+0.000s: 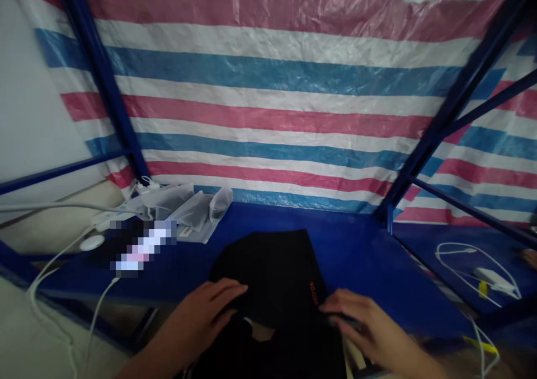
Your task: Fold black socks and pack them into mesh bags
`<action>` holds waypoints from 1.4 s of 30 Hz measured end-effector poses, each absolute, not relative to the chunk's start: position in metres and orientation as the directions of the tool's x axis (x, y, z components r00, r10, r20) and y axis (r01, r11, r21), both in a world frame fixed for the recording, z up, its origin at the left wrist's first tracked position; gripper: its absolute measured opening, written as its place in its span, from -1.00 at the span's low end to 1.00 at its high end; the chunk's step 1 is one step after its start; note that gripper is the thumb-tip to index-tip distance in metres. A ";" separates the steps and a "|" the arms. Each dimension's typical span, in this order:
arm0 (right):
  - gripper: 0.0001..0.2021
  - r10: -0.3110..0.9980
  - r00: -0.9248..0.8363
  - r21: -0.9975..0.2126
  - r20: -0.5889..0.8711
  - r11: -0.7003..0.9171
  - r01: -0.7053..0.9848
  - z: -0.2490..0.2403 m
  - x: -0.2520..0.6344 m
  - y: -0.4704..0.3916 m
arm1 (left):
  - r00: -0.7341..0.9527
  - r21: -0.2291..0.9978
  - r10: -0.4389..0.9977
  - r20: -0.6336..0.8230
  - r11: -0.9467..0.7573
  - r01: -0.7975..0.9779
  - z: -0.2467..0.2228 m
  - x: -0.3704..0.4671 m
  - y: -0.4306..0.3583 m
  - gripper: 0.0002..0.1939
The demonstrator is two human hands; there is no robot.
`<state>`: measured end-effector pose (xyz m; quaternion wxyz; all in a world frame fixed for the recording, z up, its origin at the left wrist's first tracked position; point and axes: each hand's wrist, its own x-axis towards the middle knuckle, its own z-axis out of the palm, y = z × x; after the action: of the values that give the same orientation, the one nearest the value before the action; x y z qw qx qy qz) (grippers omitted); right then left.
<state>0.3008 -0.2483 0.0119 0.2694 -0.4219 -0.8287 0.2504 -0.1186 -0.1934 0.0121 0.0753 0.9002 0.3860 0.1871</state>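
Observation:
A black cloth [268, 272] with small orange lettering near its right edge lies on the blue table [348, 250] and reaches its front edge. At the cloth's near left side, my left hand [205, 312] has its fingers on top and the thumb lower, closed on the fabric. My right hand [364, 323] pinches the near right edge just below the lettering. More black fabric shows below, between my forearms; I cannot tell whether it is the same piece. The picture is somewhat blurred.
Left on the table are crumpled clear plastic bags [197, 211], a pixelated lit phone-like device [142, 250], a round white object [92, 242] and white cables. Blue metal posts [444, 116] frame a striped plastic sheet [268, 99]. At right lies a white charger [495, 280] with a cable.

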 end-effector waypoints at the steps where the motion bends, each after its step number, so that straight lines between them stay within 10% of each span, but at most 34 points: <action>1: -0.74 0.854 -0.447 -0.668 0.264 0.497 0.553 0.019 0.303 -0.233 | 0.586 0.333 0.749 0.309 -0.662 0.671 0.023 -0.117 -0.182 -0.56; 7: -0.73 0.912 -0.214 -0.712 0.350 0.407 0.572 0.022 0.307 -0.092 | 0.403 0.554 0.873 0.274 -0.486 0.676 0.062 -0.088 -0.069 -0.62; 13: -0.76 0.897 -0.286 -0.253 0.336 0.379 0.890 -0.001 0.280 -0.042 | 0.354 0.471 0.924 0.144 -0.379 0.796 0.025 -0.070 -0.006 -0.71; 20: -0.69 0.947 -0.273 -0.090 0.167 0.291 0.953 0.012 0.248 -0.046 | 0.413 0.606 0.909 0.052 -0.357 0.710 0.010 -0.081 -0.043 -0.73; 28: -0.41 0.915 -0.366 -0.144 0.169 0.391 0.909 -0.005 0.192 -0.039 | 0.544 0.362 0.743 0.390 -0.667 0.651 0.005 -0.062 -0.149 -0.58; 34: -0.07 0.865 -0.490 -0.347 0.110 0.495 0.796 -0.011 0.190 -0.044 | 0.812 0.214 0.523 0.259 -0.851 0.480 -0.012 -0.073 -0.174 -0.04; 42: -0.03 0.717 -0.670 -0.325 0.193 0.691 0.646 -0.018 0.183 -0.061 | 0.764 0.392 0.574 0.295 -0.802 0.451 0.008 -0.053 -0.175 -0.53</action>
<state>0.1830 -0.0606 -0.0178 0.1542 -0.3759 -0.9065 0.1151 -0.0529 -0.1745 0.0078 0.1508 0.9269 0.2765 0.2039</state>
